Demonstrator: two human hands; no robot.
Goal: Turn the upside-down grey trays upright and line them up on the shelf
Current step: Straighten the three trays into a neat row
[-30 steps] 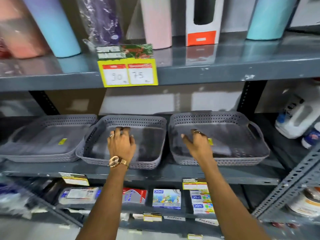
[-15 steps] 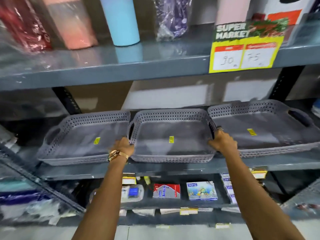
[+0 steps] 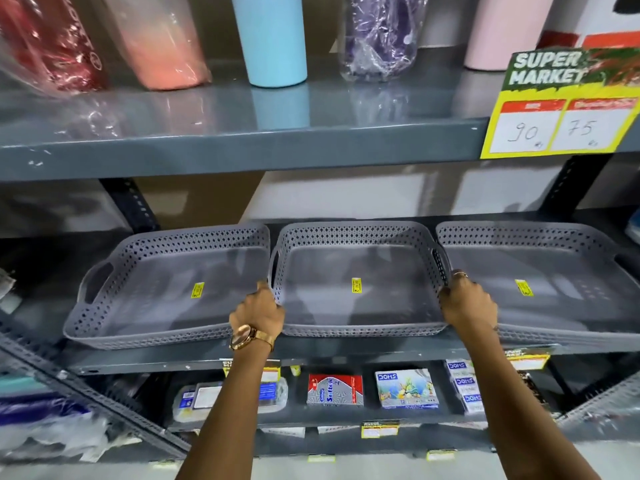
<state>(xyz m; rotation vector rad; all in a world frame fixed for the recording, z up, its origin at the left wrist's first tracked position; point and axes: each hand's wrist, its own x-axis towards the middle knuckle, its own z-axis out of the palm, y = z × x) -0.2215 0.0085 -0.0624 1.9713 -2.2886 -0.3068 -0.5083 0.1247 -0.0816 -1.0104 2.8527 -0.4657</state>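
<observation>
Along the front edge of the middle shelf (image 3: 346,355), three grey trays stand upright in a row, rims touching: the left tray (image 3: 166,289), the middle tray (image 3: 356,282) and the right tray (image 3: 554,282). Each shows a small yellow sticker on its floor. The left hand (image 3: 258,311), a gold watch (image 3: 244,336) on its wrist, has its fingers closed on the middle tray's left rim, and the right hand (image 3: 467,303) clasps its right rim.

- You see a price sign (image 3: 562,102) on the upper shelf edge (image 3: 242,154) reading "SUPER MARKET", with 90 and 75 handwritten.
- Your lower shelf's packs (image 3: 406,388) read "DOMS".
</observation>
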